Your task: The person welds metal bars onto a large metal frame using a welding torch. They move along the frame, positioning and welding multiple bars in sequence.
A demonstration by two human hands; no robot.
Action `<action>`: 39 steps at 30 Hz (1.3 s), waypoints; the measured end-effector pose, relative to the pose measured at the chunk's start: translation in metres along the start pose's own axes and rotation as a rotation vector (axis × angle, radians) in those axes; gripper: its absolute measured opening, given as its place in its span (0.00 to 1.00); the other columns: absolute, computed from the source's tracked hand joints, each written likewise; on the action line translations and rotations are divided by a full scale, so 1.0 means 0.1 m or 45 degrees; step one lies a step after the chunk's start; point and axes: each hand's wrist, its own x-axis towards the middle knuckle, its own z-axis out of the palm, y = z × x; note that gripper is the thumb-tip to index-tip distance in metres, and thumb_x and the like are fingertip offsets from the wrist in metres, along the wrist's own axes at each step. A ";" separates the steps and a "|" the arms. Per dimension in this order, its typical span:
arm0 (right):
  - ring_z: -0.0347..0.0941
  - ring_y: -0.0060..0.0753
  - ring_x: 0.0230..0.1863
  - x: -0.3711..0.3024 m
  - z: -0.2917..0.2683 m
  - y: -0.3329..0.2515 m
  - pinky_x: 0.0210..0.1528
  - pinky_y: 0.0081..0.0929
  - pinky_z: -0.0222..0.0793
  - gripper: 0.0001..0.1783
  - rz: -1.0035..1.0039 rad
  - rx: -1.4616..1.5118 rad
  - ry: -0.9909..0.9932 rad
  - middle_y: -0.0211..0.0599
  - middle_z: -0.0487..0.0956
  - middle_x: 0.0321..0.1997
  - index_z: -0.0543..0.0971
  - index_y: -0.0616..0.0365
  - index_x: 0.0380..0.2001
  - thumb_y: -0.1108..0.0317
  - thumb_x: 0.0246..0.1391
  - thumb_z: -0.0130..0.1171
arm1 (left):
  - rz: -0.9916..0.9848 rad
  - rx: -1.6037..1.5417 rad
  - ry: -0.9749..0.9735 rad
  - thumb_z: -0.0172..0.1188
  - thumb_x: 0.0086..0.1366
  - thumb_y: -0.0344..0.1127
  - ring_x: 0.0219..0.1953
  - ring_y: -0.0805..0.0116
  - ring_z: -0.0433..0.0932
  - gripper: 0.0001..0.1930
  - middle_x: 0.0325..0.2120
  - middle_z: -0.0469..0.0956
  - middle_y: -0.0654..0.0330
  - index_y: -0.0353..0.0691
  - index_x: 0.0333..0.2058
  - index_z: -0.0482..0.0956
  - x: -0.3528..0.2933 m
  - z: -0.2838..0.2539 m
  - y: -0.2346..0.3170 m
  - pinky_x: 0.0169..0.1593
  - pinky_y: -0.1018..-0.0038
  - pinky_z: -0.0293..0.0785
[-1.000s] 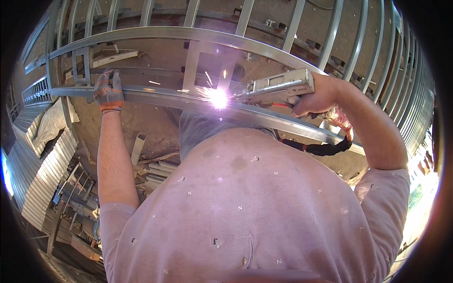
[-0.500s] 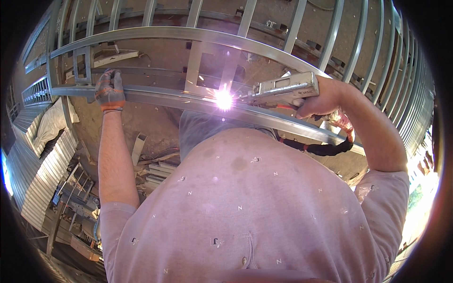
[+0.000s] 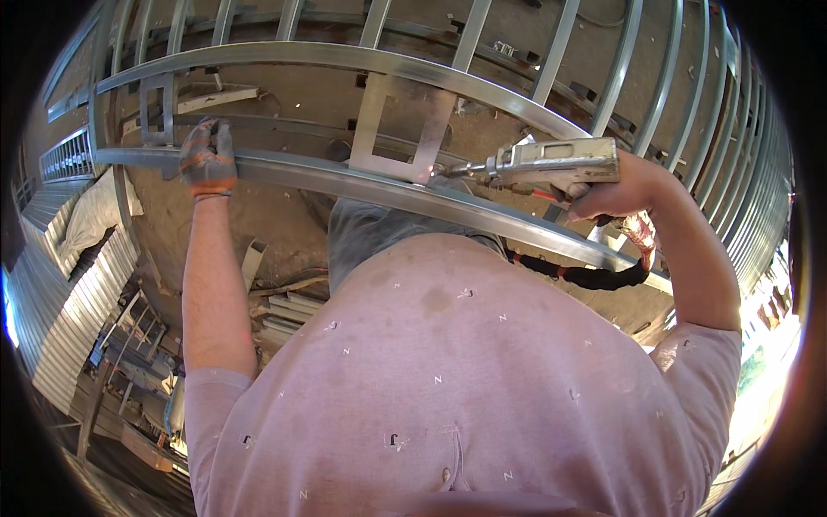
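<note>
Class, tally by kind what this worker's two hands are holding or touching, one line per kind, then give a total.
Work gloves: 1
Handheld welding guns: 1
Curved steel rails: 1
Total: 3

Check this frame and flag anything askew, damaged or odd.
Nothing stands out. The gloved left hand grips the steel rail; the right hand holds the welding gun, its tip at the bracket. No arc is lit.

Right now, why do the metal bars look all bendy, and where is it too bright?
Head view: the fisheye lens bows the straight metal rail toward the rim. Head view: daylight washes out the lower right edge, and the welding tool shows no bright spark at its tip.
</note>
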 end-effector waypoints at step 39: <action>0.82 0.29 0.34 0.73 0.49 -0.69 0.37 0.31 0.83 0.33 -0.342 0.049 -0.109 0.39 0.85 0.41 0.81 0.58 0.61 0.72 0.48 0.75 | 0.049 -0.141 0.045 0.67 0.70 0.41 0.41 0.47 0.87 0.10 0.38 0.88 0.52 0.41 0.40 0.88 -0.01 0.02 -0.02 0.47 0.56 0.82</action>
